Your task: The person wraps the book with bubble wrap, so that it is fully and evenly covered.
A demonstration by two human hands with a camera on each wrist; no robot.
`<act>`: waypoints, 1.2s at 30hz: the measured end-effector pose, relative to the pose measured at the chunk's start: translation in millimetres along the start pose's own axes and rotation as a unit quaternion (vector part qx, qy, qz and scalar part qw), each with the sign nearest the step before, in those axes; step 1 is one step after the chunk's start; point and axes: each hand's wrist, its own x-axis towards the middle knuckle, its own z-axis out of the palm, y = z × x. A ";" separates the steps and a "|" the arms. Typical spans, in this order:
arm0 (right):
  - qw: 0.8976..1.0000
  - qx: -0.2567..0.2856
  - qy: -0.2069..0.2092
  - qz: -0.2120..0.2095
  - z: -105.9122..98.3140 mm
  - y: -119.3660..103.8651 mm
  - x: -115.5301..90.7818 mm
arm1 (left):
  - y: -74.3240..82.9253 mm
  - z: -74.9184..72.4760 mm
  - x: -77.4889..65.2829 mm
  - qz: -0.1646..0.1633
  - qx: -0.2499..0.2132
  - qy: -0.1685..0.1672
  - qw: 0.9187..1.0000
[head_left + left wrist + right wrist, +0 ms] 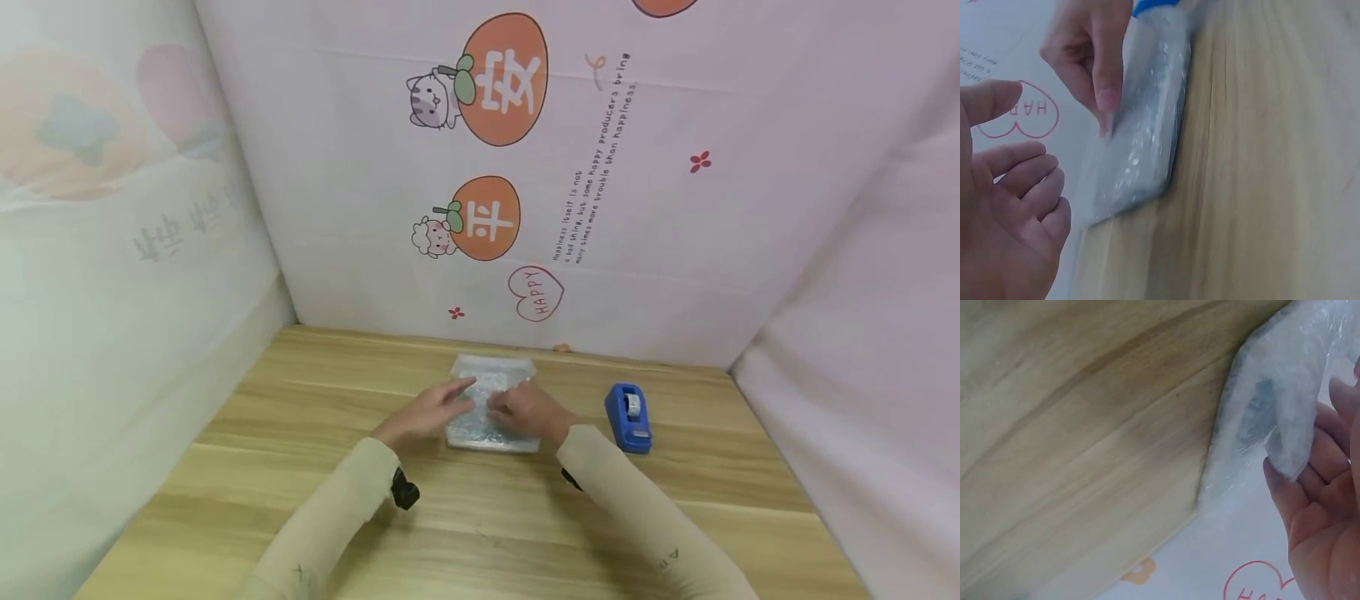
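On the wooden table lies a flat, shiny package in bubble wrap [487, 435]. My right hand [531, 408] is over its right half, thumb and fingertips pinching a loose flap of the bubble wrap [1294, 434], which stands up from the package in the right wrist view. Whatever the wrap encloses looks greyish-blue and cannot be made out. Near the package's left edge hovers my left hand [429, 408]; its thumb is apart from loosely bent fingers, and its palm holds nothing in the left wrist view.
A blue tape dispenser [628, 421] with a roll of tape stands on the table [465, 525] to the right of the package. White printed cloth [360, 208] hangs behind the table and along both sides.
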 end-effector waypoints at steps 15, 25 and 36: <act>0.980 -0.147 -0.115 0.071 2.9 -42.9 -11.4 | -3.3 -17.1 24.6 0.060 0.285 -0.109 0.950; 0.981 -0.131 -0.110 0.090 11.8 -46.7 -22.7 | -8.2 -23.0 38.9 0.127 0.381 -0.140 0.905; 0.988 -0.076 -0.111 0.069 15.4 -24.4 -35.3 | -8.1 -12.0 41.0 0.130 0.410 -0.150 0.890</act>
